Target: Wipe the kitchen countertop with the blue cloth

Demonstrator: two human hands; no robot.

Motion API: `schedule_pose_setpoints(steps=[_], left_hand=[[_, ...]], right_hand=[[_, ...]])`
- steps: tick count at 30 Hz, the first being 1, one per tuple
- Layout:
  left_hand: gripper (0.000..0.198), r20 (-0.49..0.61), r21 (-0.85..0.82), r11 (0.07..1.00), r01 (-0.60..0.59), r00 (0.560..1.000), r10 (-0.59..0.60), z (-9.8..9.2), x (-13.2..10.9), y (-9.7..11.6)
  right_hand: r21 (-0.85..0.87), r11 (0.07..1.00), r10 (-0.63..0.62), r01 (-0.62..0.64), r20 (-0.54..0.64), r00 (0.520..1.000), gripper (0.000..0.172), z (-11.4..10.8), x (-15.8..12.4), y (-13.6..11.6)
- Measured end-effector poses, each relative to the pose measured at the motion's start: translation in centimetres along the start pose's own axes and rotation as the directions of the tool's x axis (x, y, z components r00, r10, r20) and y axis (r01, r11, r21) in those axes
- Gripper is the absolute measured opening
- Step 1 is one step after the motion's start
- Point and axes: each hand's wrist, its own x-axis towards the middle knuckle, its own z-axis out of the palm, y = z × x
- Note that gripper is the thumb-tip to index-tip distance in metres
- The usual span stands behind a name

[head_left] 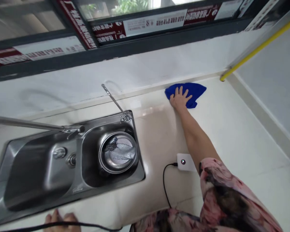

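Observation:
My right hand (180, 98) lies flat on a blue cloth (195, 91), fingers spread, pressing it against the pale countertop (157, 135) near the back wall. Parts of the cloth stick out on both sides of the hand. At the bottom left, my left hand (62, 222) rests on the counter's front edge, its few visible fingers apart and nothing seen in them. A black cable (87, 224) crosses in front of that hand, and the rest of the hand is cut off by the frame.
A double steel sink (78, 180) is set into the counter on the left. Its right basin holds a metal strainer bowl (118, 166) with a clear plastic bag. Two taps, one a slim spout (113, 100), rise behind. A white device (186, 163) with a cable lies near my forearm. A yellow pipe (258, 50) runs at right.

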Motion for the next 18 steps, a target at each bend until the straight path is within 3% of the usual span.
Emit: schedule_pose_setpoints(steps=[5, 9, 14, 18], left_hand=[[0.063, -0.113, -0.087, 0.995, 0.040, 0.992, -0.050, 0.4, -0.1, 0.4], [0.062, -0.148, -0.153, 0.988, 0.032, 0.987, -0.055, 0.2, -0.9, 0.8], [0.067, 0.006, -0.226, 0.970, 0.086, 0.996, -0.087, -0.7, -1.6, 1.4], [0.065, 0.000, -0.276, 0.960, 0.048, 0.999, -0.050, -1.3, -0.8, 0.2]], right_hand=[[-0.037, 0.971, -0.232, 0.236, 0.077, 0.970, 0.066, -0.4, -8.0, -6.9], [-0.002, 0.906, -0.415, 0.424, 0.204, 0.887, 0.065, -1.4, -15.2, -10.6], [0.032, 0.819, -0.538, 0.572, 0.388, 0.748, 0.067, -3.9, -22.7, -10.8], [0.045, 0.755, -0.597, 0.654, 0.459, 0.657, 0.069, -5.7, -26.7, -9.0]])
